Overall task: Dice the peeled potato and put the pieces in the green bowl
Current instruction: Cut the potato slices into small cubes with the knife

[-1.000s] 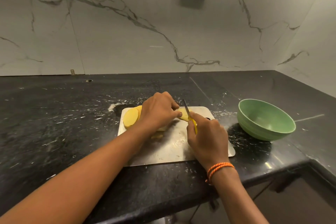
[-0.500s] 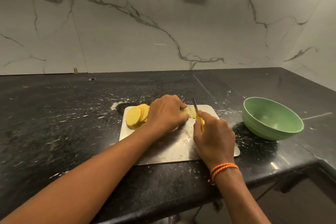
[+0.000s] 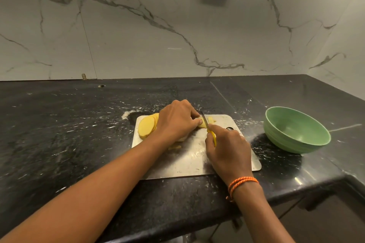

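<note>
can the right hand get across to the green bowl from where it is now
Probably yes. The right hand grips the knife over the cutting board, and the countertop between the board and the green bowl appears bare, though it would carry the knife along.

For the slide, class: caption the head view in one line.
Left hand steadies potato on board; right hand cuts with knife; bowl empty.

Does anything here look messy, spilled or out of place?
Little stands out. A pale powdery smear lies on the black counter by the steel cutting board's far left corner. The green bowl sits upright and empty.
</note>
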Demonstrator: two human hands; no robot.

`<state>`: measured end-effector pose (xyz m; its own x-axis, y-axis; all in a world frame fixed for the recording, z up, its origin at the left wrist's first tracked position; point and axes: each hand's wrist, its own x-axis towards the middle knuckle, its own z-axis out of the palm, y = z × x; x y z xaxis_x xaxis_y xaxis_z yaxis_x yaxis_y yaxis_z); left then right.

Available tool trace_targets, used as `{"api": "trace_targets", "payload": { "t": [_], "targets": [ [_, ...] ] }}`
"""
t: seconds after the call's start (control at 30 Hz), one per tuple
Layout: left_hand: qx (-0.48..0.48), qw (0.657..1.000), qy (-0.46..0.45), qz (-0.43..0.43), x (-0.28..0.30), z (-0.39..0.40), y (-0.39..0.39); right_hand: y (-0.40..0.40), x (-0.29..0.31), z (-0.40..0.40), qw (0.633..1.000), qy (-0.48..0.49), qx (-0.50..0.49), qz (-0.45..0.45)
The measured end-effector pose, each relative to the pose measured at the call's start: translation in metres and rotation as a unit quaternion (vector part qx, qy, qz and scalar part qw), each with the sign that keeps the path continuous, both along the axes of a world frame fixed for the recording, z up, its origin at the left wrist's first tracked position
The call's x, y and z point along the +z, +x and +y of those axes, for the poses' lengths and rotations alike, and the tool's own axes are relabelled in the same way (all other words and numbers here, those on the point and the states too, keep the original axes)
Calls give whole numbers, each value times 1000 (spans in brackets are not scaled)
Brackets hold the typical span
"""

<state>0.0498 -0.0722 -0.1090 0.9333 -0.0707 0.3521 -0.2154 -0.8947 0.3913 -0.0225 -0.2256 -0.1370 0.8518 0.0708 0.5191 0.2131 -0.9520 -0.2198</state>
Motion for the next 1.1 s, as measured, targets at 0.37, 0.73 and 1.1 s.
{"api": "trace_targets", "payload": {
  "t": [0.37, 0.73, 1.1],
  "targets": [
    [8, 999, 38, -8, -15, -8, 8, -9, 2, -4, 999, -4, 8, 31],
    [13, 1000, 25, 5, -12, 0, 13, -61, 4, -15, 998, 52, 7, -22],
    [29, 997, -45, 59, 0, 18, 16, -7, 7, 6, 1000, 22, 19, -5]
  ]
}}
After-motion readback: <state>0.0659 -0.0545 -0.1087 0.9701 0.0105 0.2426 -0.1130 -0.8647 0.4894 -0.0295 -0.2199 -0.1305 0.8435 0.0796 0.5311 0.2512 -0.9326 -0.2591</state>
